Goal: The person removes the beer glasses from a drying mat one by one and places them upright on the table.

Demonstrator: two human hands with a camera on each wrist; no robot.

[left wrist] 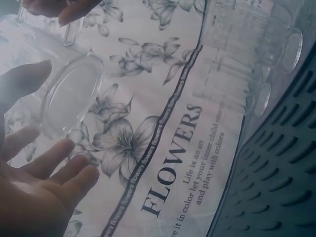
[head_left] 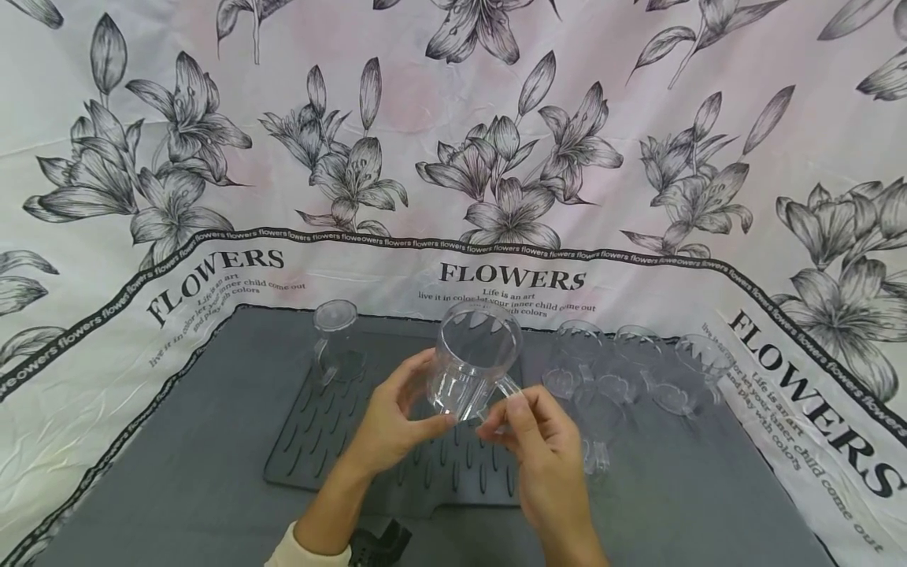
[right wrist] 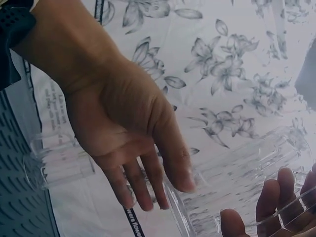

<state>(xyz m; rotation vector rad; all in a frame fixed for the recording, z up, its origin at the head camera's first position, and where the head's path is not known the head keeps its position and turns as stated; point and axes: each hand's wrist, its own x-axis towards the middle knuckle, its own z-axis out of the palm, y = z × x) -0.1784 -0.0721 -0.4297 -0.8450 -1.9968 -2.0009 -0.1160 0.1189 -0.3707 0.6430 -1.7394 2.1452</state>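
Note:
Both hands hold a clear glass mug (head_left: 478,339) up over the dark mat, its wide rim tipped toward me. My left hand (head_left: 393,421) cups the mug's body, thumb low on the near side. In the left wrist view the round base (left wrist: 73,98) of the mug sits between that hand's thumb and spread fingers. On the other side, my right hand (head_left: 542,441) pinches the handle (head_left: 506,386) between thumb and fingers. The right wrist view shows the mug's wall (right wrist: 237,182) running from the right hand toward the left fingers (right wrist: 284,197).
A ridged dark drying mat (head_left: 312,449) lies on the grey tabletop (head_left: 177,441). Another clear mug (head_left: 336,346) stands on the mat's far left. Several more clear mugs (head_left: 577,346) stand to the right. A flower-printed cloth (head_left: 354,268) rises behind.

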